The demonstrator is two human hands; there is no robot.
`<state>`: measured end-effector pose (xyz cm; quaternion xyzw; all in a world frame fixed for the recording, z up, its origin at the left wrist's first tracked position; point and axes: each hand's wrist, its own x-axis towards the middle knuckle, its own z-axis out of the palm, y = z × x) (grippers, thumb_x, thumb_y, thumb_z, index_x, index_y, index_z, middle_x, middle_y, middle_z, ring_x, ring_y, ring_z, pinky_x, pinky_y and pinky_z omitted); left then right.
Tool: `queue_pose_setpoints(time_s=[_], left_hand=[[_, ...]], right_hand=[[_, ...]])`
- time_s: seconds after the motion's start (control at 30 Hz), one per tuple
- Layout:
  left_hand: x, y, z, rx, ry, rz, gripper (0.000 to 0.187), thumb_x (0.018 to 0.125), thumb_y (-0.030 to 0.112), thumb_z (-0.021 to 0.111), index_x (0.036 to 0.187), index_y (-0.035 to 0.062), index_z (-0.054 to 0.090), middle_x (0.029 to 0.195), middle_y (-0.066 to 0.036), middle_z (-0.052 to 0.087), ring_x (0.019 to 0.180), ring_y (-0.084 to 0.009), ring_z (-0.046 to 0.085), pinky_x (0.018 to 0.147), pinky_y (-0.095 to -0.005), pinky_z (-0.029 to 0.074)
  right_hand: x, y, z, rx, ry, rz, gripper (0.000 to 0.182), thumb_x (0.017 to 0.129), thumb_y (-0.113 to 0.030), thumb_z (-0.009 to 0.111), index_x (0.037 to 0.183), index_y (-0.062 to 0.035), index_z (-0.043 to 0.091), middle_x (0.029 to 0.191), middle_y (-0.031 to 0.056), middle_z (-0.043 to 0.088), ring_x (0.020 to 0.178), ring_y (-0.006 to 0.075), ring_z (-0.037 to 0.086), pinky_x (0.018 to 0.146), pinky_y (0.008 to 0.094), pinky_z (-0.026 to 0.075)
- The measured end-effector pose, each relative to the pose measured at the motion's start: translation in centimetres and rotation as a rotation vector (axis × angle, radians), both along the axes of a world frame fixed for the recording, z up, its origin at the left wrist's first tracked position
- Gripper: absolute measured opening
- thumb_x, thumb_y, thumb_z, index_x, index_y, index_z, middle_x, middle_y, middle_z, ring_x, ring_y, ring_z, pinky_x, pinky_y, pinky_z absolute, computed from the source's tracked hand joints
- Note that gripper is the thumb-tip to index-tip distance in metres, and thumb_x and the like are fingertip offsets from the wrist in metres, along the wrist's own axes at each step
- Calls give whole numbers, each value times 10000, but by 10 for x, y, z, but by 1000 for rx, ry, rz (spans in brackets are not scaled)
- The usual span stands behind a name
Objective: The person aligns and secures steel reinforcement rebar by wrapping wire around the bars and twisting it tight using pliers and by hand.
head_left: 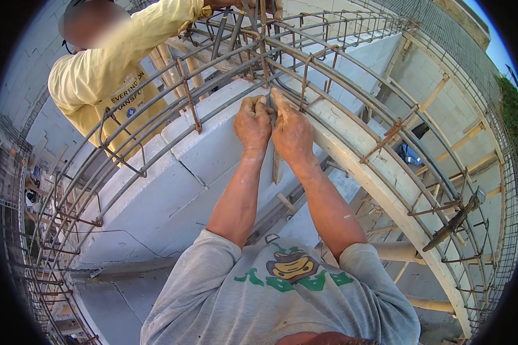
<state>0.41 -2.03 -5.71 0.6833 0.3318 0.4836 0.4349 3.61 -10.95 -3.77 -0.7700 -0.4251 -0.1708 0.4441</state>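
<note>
My left hand (253, 123) is closed, its fingers curled against the thumb, at the corner where the pale block walls meet. Right beside it, my right hand (292, 131) has its index finger pointing up along the corner and the other fingers curled. Whatever lies between the fingers is hidden. Just above both hands run the steel reinforcing bars (328, 72), tied with stirrups. A narrow wooden strip (277, 167) shows below, between my wrists. The block wall (201, 155) stands to the left of my hands.
At the upper left, a co-worker in a yellow shirt (112, 75) reaches over the bars, near dark-handled tools (220, 34). A hammer (454, 221) rests on the right-hand bars. Timber props (437, 92) stand beyond the curved wall edge (380, 190).
</note>
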Motion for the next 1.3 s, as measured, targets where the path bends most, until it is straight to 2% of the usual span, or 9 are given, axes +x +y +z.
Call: queue_pose_setpoints(time_s=[0.1,0.27,0.37,0.57,0.7,0.8,0.9,1.0,1.3], left_hand=[[0,0,1,6,-14,23,179,931,242,600,926,88,690,683,-32,709,602,-206,661,629,-344,502],[1,4,5,8,53,62,198,936,246,597,911,73,691,688,-42,713,598,-176,666,630,-333,505],[-1,0,18,-144,-8,-22,229,944,203,610,919,-15,675,733,-86,715,572,-141,629,600,-296,507],[5,2,15,-406,-303,-121,243,938,194,615,858,-29,670,697,-112,703,598,-164,649,621,-321,506],[2,6,7,-277,-230,-44,229,926,199,630,863,-15,681,716,-113,709,633,-173,653,641,-332,508],[-6,4,7,-137,-94,33,221,916,211,641,868,2,691,714,-100,715,643,-187,662,652,-333,509],[-17,3,18,-78,-8,37,223,909,228,645,870,15,697,703,-83,717,637,-195,674,656,-333,511],[-19,-2,25,-70,10,17,234,907,246,644,865,23,699,690,-73,715,634,-202,683,654,-336,513],[-1,22,39,85,110,44,256,924,244,638,884,-4,689,717,-76,727,600,-148,692,602,-290,522]], right_hand=[[-6,1,16,-82,97,-25,488,895,-29,525,1364,-162,546,990,237,678,853,413,657,740,476,510],[1,-2,2,51,81,4,516,874,-13,522,1379,-123,516,960,211,681,869,395,661,751,494,512],[-3,-8,5,34,112,9,516,869,-4,514,1375,-106,515,957,212,685,865,396,662,754,491,512],[0,5,18,-46,112,26,512,867,-71,548,1377,-86,510,943,223,691,882,390,667,769,475,521],[-3,18,37,-127,113,-50,527,855,-123,581,1375,-75,510,936,240,687,886,387,671,768,474,524],[1,26,28,-19,82,-15,519,860,-123,578,1372,-76,514,916,245,686,860,395,672,753,478,521],[5,22,27,-51,182,8,501,869,-98,559,1368,-74,517,891,245,688,842,399,675,732,485,517],[7,18,22,-34,154,-29,509,852,-4,482,1351,-83,540,834,256,673,770,398,670,710,488,512],[10,13,18,11,158,-11,471,880,-22,524,1346,-85,532,917,235,686,849,411,667,739,502,513]])
